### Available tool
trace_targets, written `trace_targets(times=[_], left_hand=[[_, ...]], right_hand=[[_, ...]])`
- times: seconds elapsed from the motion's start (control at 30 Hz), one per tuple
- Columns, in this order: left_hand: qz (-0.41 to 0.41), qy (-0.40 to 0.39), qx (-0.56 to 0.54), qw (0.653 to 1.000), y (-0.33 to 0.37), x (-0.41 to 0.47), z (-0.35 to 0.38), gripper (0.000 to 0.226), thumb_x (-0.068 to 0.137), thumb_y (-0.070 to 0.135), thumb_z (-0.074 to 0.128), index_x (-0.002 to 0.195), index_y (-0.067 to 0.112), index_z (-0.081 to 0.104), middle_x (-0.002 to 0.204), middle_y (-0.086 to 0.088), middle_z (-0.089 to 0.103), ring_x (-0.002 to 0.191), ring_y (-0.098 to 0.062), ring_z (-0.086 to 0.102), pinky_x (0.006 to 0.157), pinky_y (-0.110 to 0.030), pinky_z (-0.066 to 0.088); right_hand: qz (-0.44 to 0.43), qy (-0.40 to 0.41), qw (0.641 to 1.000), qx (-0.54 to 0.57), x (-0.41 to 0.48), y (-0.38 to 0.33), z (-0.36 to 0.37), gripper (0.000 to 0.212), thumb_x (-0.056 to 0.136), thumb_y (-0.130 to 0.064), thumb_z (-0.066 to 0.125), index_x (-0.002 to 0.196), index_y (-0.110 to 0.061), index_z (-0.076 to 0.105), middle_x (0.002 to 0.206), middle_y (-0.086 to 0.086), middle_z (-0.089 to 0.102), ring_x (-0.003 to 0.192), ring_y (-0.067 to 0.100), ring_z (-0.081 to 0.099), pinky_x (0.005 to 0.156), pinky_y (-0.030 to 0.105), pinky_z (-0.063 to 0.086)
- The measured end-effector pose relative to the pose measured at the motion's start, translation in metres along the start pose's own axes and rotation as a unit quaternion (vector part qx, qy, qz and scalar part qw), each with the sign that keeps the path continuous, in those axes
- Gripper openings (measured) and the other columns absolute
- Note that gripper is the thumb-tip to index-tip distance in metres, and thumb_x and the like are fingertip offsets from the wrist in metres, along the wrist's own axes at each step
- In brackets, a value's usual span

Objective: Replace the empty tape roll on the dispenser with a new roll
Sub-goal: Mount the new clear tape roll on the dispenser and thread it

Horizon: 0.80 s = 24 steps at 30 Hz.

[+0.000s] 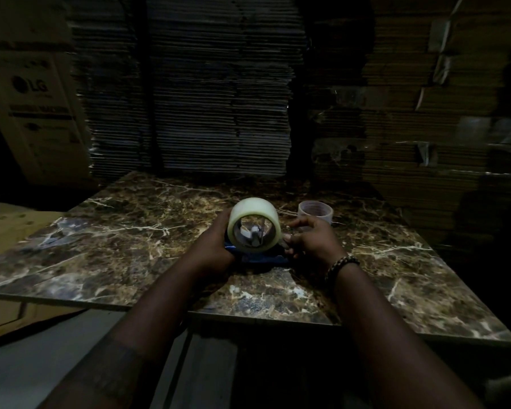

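A full roll of clear tape [255,211] stands on edge over the blue dispenser [263,257], its open core facing me with the dispenser's hub visible inside. My left hand [216,246] wraps around the roll's left side. My right hand [310,239] grips the dispenser's right end, fingers curled. An empty, see-through tape core [315,211] sits on the marble tabletop [124,231] just behind my right hand, apart from it.
Tall stacks of flattened cardboard [207,93] rise right behind the table. A printed carton [39,113] leans at the left, and brown boxes [425,113] fill the right. The table's near edge [263,318] runs below my forearms. The light is dim.
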State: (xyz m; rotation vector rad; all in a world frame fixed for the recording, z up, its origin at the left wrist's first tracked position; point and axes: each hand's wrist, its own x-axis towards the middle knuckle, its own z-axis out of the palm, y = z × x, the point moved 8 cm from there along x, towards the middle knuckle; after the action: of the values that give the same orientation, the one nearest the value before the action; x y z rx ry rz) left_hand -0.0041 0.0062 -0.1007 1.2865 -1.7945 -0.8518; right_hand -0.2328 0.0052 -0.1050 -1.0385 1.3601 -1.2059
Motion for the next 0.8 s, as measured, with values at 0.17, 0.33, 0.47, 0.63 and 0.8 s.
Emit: trace_targets(times=[0.17,0.33,0.47,0.63,0.8], left_hand=[[-0.018,-0.004,0.015,1.000,0.002,0.000,-0.002,0.113,0.071,-0.004,0.086,0.148,0.059,0.032,0.134,0.009,0.062,0.126,-0.015,0.060,0.105,-0.040,0.055],[-0.024,-0.020,0.039,0.999,0.001,0.002,-0.004,0.116,0.069,0.006,0.091,0.153,0.055,0.027,0.140,0.003,0.062,0.128,-0.019,0.061,0.107,-0.047,0.055],[-0.020,-0.030,0.059,0.998,0.002,0.002,-0.003,0.112,0.076,-0.002,0.085,0.157,0.048,0.026,0.137,0.007,0.059,0.129,-0.016,0.058,0.100,-0.029,0.052],[-0.016,-0.034,0.050,0.998,0.005,0.000,-0.004,0.111,0.075,-0.001,0.087,0.157,0.043,0.027,0.134,0.006,0.061,0.124,-0.014,0.060,0.105,-0.036,0.054],[-0.016,-0.035,0.040,0.998,0.002,0.001,-0.004,0.110,0.075,-0.002,0.087,0.157,0.042,0.029,0.137,0.004,0.062,0.128,-0.014,0.061,0.108,-0.041,0.055]], right_hand=[[0.005,0.013,1.000,-0.017,-0.002,-0.002,-0.009,0.029,0.090,0.012,0.066,0.113,-0.004,0.060,0.065,0.019,0.064,0.043,0.022,0.057,0.041,0.028,0.049],[0.009,0.023,0.999,-0.044,0.000,-0.001,-0.011,0.030,0.089,0.012,0.067,0.112,-0.004,0.057,0.066,0.020,0.063,0.046,0.025,0.058,0.050,0.035,0.052],[0.007,0.026,0.997,-0.078,-0.001,-0.003,-0.012,0.027,0.089,0.013,0.066,0.105,-0.006,0.057,0.067,0.020,0.064,0.044,0.023,0.059,0.047,0.032,0.051],[0.005,0.041,0.993,-0.107,-0.002,-0.003,-0.015,0.020,0.090,0.011,0.064,0.099,-0.007,0.059,0.066,0.018,0.064,0.046,0.024,0.061,0.047,0.031,0.052],[-0.002,0.061,0.989,-0.133,0.001,-0.003,-0.019,0.015,0.093,0.005,0.063,0.092,-0.010,0.061,0.072,0.018,0.069,0.053,0.027,0.066,0.056,0.037,0.059]])
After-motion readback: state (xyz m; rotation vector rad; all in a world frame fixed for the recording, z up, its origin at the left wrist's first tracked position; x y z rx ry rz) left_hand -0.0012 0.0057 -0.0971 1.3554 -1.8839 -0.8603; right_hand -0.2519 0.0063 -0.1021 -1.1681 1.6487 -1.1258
